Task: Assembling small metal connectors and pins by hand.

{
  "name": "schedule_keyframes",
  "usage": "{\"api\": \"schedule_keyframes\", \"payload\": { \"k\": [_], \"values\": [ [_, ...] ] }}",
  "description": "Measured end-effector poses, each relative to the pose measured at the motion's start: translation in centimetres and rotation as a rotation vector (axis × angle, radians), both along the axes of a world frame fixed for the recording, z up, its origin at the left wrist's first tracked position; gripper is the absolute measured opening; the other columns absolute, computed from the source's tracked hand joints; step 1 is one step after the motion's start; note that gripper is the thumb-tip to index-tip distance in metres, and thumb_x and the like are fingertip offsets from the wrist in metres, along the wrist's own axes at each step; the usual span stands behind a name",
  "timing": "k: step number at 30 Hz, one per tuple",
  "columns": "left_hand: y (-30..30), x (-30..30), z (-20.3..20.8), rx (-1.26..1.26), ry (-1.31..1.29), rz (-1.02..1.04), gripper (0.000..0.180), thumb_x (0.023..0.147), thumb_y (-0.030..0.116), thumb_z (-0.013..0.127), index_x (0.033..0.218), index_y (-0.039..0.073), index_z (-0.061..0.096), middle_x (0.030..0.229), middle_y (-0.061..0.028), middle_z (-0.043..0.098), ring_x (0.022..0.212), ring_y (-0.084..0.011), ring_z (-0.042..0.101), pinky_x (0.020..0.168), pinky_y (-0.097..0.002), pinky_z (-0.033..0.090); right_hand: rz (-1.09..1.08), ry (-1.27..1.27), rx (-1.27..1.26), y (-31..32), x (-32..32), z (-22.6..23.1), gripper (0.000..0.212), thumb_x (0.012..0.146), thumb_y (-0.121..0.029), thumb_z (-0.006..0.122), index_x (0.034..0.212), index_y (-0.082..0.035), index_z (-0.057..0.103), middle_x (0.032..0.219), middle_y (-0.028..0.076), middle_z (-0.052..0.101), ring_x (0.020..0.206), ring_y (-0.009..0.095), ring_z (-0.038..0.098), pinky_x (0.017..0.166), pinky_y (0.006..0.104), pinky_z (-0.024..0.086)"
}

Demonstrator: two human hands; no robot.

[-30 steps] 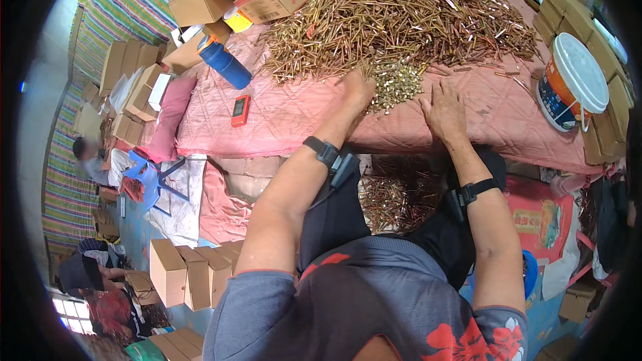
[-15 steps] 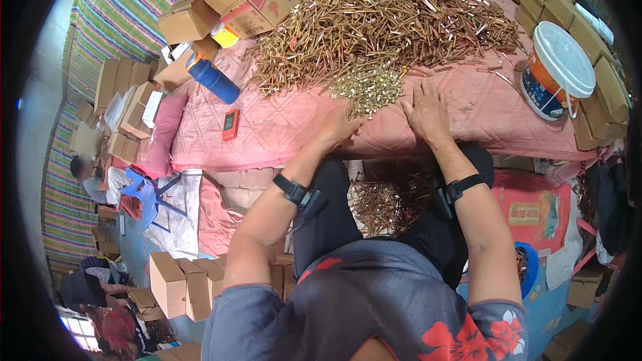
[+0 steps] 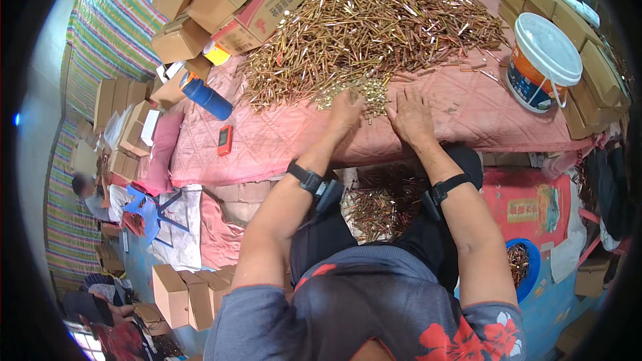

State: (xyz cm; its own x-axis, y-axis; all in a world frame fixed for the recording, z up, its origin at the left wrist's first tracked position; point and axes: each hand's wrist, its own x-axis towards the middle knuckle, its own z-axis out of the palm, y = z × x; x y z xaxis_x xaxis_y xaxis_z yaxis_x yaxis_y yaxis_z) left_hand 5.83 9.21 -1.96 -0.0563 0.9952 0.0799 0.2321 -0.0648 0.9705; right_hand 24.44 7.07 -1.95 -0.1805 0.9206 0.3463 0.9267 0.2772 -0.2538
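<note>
My left hand (image 3: 345, 113) is over a small heap of short pale-gold metal pieces (image 3: 376, 102). Its fingers are blurred and partly lost among the pieces, so whether they grip any cannot be made out. Just right of that heap, my right hand (image 3: 412, 117) lies with fingers stretched out on the pink quilted cover (image 3: 461, 110), nothing in it. Behind both hands spreads a big pile of thin copper-coloured metal tubes (image 3: 381, 33). Each forearm wears a dark strap.
A blue bottle (image 3: 206, 97) and a red device (image 3: 225, 140) rest at the left. On the right stands a lidded bucket (image 3: 543, 63) beside cardboard boxes (image 3: 602, 77). More tubes (image 3: 384, 207) lie between my knees. A blue basin (image 3: 530, 274) holds others. Another person (image 3: 97, 194) sits far left.
My left hand has moved forward from the heap's near edge onto the small pieces. My right hand stays flat beside it. The whole view has shifted slightly.
</note>
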Motion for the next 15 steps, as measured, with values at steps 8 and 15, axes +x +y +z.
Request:
{"api": "schedule_keyframes", "payload": {
  "k": [8, 15],
  "values": [
    [0.5, -1.5, 1.2, -0.315, -0.119, -0.056, 0.009, 0.087, 0.013, 0.055, 0.086, 0.004, 0.057, 0.065, -0.0047, 0.062, 0.043, -0.0097, 0.052, 0.038, -0.0239, 0.04, 0.003, 0.058, 0.048, 0.4, 0.0, -0.9, 0.053, 0.088, -0.039, 0.053, 0.12, 0.004, 0.052, 0.133, 0.019, 0.046, 0.126, 0.033, 0.039, 0.106, 0.0447, 0.028],
    [-0.3, 0.4, 3.2, -0.459, -0.444, -0.132, 0.015, 0.092, 0.014, 0.056, 0.097, 0.0, 0.054, 0.068, -0.0055, 0.06, 0.046, -0.0071, 0.047, 0.035, -0.0174, 0.035, 0.025, 0.045, 0.083, 0.4, -0.1, -0.8, 0.053, 0.088, -0.039, 0.053, 0.119, 0.004, 0.052, 0.131, 0.021, 0.047, 0.125, 0.034, 0.04, 0.105, 0.045, 0.029]
  ]
}}
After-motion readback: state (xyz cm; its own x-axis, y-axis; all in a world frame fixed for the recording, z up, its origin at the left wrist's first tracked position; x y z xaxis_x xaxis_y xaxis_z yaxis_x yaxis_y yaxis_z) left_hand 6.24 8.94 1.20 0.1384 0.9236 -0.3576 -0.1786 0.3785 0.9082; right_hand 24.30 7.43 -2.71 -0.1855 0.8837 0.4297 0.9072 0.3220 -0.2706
